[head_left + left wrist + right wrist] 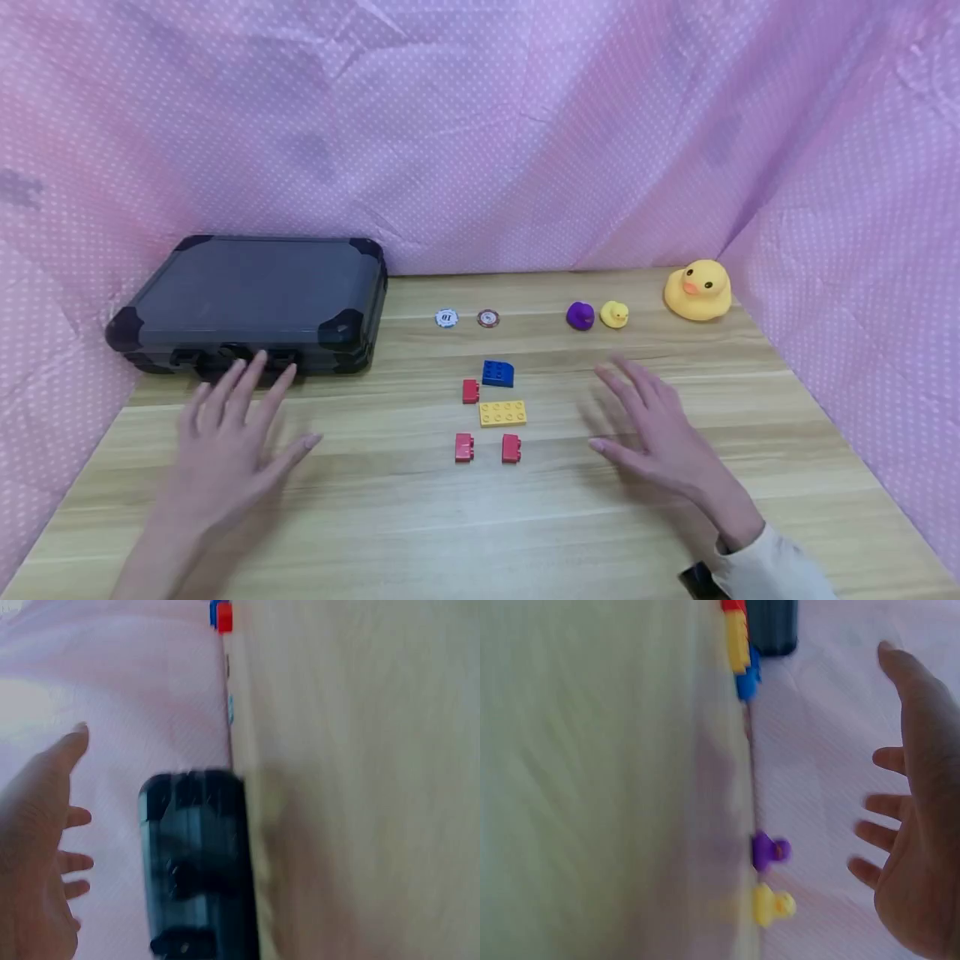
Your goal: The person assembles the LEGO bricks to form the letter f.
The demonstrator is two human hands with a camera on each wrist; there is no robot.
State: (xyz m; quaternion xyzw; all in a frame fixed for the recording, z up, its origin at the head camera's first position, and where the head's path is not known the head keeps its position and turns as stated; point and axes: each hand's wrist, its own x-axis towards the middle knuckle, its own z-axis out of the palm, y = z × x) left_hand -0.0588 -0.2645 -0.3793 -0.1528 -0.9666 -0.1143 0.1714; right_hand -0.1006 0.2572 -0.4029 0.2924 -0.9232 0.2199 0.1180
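My left hand (228, 450) hovers with spread fingers over the table's left side, just in front of a dark grey case (255, 292) with black corners and latches. Nothing is held in it. My right hand (660, 429), also spread and holding nothing, hangs over the table to the right of the toy bricks. Those bricks lie in the middle: a blue brick (498, 373), a yellow brick (502, 414), and red bricks (470, 392), (464, 447), (511, 448). Behind the right hand sit a small purple duck (580, 316) and a small yellow duck (614, 314).
Two poker chips, one white and blue (446, 318) and one brown-rimmed (488, 318), lie behind the bricks. A larger yellow duck (697, 291) sits at the back right corner. Pink dotted cloth (480, 142) hangs behind and beside the wooden table (480, 533).
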